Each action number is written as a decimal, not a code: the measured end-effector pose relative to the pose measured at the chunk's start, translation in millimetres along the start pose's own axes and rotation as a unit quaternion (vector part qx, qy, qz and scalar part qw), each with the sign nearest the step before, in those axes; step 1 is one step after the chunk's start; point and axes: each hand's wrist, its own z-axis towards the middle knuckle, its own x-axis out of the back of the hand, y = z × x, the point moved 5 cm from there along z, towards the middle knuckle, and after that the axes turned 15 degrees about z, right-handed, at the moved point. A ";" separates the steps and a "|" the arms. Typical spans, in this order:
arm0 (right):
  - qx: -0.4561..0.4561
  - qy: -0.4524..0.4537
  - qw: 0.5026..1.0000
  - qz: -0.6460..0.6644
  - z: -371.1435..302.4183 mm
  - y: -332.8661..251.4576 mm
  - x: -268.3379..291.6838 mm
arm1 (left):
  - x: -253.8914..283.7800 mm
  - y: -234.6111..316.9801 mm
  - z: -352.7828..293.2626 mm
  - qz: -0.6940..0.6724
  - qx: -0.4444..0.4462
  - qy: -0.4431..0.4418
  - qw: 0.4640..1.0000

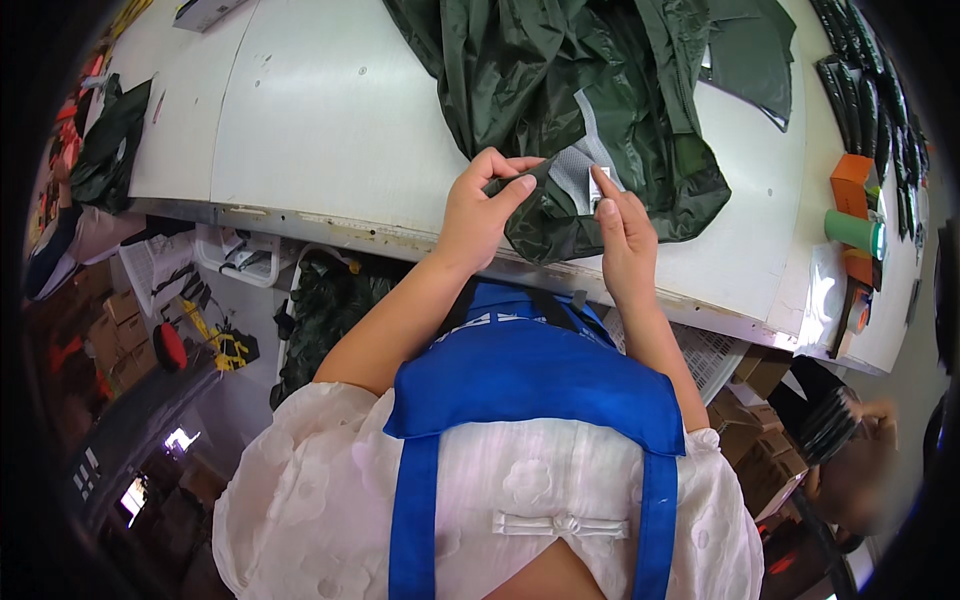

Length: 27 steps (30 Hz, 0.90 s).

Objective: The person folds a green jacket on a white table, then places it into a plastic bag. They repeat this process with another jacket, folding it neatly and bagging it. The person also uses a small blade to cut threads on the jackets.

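Observation:
A large, shiny dark green fabric garment [560, 70] lies bunched across the white table and reaches its front edge. The edge of this fabric is pinched between the thumb and fingers of my left hand [480, 205]. My right hand [627, 235] is closed on a small white label [599, 186], thumb against fingers. Beside the label, a grey mesh lining patch [570, 172] shows on the garment, with a pale grey strip running up from it. The fabric behind my fingers is hidden.
Folded dark green pieces [752, 60] lie at the far right, near black plastic packets [865, 100]. An orange box [853, 185] and a green roll [850, 230] stand by the right edge. Below the table are a white basket [240, 257] and cardboard boxes [765, 455]. Other people are at both sides.

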 end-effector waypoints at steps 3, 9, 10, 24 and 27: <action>-0.039 0.006 0.999 -0.034 8.1 -23.1 -3.6 | 0.1 8.3 -6.8 0.025 -0.025 0.012 0.999; -0.053 0.001 0.997 -0.061 22.1 -25.9 -3.6 | -2.4 26.9 -21.8 0.243 -0.153 0.029 0.957; -0.059 -0.004 0.997 -0.056 24.5 -24.5 -4.1 | -3.2 28.9 -23.5 0.271 -0.179 0.033 0.945; -0.050 -0.027 0.996 -0.065 34.1 -27.7 -2.8 | -9.9 41.1 -31.1 0.419 -0.301 0.057 0.855; -0.014 -0.096 0.974 -0.203 44.5 -50.7 -7.4 | -21.9 45.1 -35.3 0.484 -0.380 0.054 0.786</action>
